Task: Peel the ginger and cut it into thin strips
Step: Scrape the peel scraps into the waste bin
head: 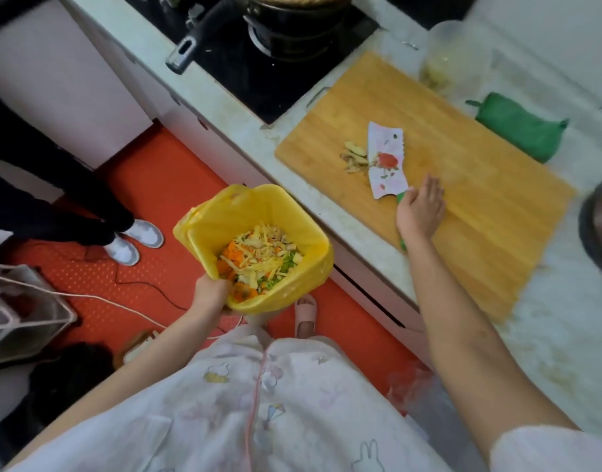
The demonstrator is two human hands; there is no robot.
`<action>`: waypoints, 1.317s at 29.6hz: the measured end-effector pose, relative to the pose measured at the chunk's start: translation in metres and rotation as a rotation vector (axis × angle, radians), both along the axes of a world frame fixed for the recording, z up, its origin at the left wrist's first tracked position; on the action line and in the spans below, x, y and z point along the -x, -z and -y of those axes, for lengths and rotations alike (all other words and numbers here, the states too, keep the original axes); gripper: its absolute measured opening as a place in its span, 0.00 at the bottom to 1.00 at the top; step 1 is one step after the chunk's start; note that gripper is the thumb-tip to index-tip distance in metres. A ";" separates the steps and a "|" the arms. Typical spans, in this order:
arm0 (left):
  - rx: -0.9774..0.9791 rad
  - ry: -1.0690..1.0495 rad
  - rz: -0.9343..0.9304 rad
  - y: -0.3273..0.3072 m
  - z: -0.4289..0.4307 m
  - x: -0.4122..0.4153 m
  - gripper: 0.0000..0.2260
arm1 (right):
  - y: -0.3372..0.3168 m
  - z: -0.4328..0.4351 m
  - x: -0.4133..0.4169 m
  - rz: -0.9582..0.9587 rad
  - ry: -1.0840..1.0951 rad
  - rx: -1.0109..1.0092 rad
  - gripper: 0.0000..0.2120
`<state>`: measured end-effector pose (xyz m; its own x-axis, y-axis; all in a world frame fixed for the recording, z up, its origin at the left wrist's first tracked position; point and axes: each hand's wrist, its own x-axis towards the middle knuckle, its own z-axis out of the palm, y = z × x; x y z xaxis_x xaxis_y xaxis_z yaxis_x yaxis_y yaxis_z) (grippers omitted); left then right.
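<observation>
On the cutting board (463, 185), ginger peelings (355, 156) lie beside the knife (384, 161), its handle under the right grip's (420, 209) straight fingers, while the left grip (211, 291) clenches the bin (224, 212) rim below the tabletop (344, 216) edge, so sweeping scraps in looks next.

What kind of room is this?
Most likely a home kitchen. There's a stove with a black pot on it, a wooden cutting board on the counter with a knife and ginger peels, and a yellow bin holding vegetable scraps.
</observation>
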<state>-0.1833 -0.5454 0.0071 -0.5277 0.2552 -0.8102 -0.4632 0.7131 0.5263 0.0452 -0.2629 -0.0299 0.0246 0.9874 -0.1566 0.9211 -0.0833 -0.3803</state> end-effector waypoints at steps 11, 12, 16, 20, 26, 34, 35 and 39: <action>-0.008 -0.038 0.037 0.002 -0.007 -0.028 0.17 | 0.004 0.000 -0.009 0.032 -0.084 0.152 0.24; -0.013 -0.039 0.043 0.004 -0.007 -0.031 0.17 | 0.004 0.001 -0.008 0.029 -0.082 0.152 0.25; -0.035 -0.061 0.074 0.005 -0.009 -0.041 0.17 | 0.006 0.015 -0.011 0.048 -0.111 0.133 0.31; -0.034 -0.040 0.067 0.012 -0.004 -0.043 0.22 | 0.009 0.037 -0.006 0.037 -0.112 0.127 0.34; -0.013 -0.030 0.047 0.016 -0.003 -0.043 0.24 | 0.004 0.046 -0.012 -0.142 -0.030 0.020 0.26; -0.008 -0.082 0.062 0.014 -0.004 -0.042 0.25 | -0.015 0.025 -0.023 -0.097 -0.065 0.037 0.16; -0.009 -0.083 0.056 0.013 -0.004 -0.041 0.25 | -0.017 0.022 -0.025 -0.100 -0.092 0.016 0.15; -0.018 -0.075 0.045 0.012 -0.005 -0.039 0.25 | -0.018 0.012 -0.025 -0.132 -0.210 -0.049 0.10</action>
